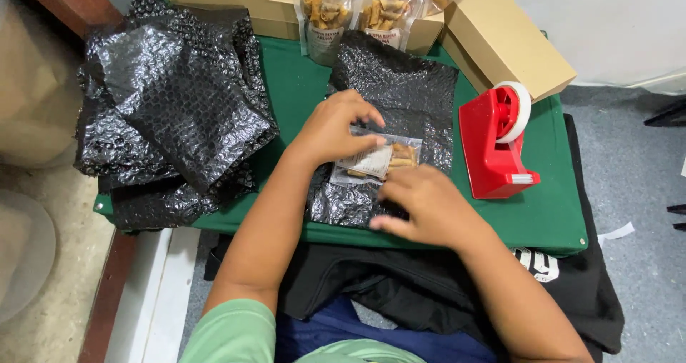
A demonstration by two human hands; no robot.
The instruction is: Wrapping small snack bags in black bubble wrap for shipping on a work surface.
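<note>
Left hand [334, 128] lay flat w/ fingers on the clear snack pouch [377, 161], pressing it onto a black bubble-wrap sheet [400, 91] mid green surface [543, 213]. Right hand [429, 206] pinched the sheet's near edge, just below the pouch. Stack of bubble-wrap sheets [171, 106] at left, red tape dispenser [496, 145] right, cardboard boxes [507, 41] + 2 more snack pouches [357, 9] behind
</note>
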